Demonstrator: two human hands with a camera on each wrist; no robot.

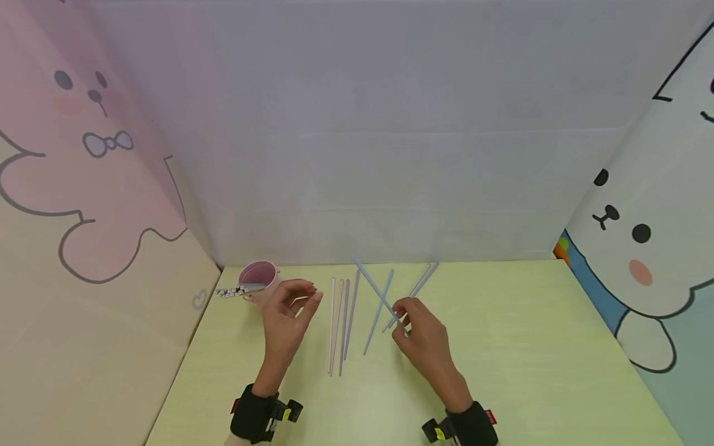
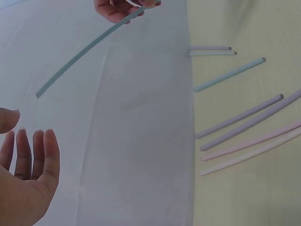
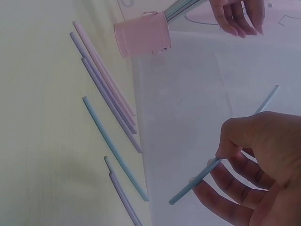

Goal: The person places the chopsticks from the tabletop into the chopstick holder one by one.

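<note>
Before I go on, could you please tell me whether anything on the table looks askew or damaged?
Only slightly: the two rightmost lying sticks slant more than the leftmost four sticks, breaking alignment. I see nothing spilled or broken.

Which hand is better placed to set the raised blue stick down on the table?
Probably the right hand: its fingers hold the blue stick above the table. The left hand looks empty and is nearer the pink bucket.

Black on both sides

The bare left hand (image 1: 284, 325) has a wide black wristband (image 1: 251, 416) with a red tag (image 1: 235, 406) and a black block (image 1: 294, 411) marked yellow. The bare right hand (image 1: 426, 342) has a matching black band (image 1: 473, 426), red label (image 1: 491, 417) and yellow-marked block (image 1: 430, 430).
</note>
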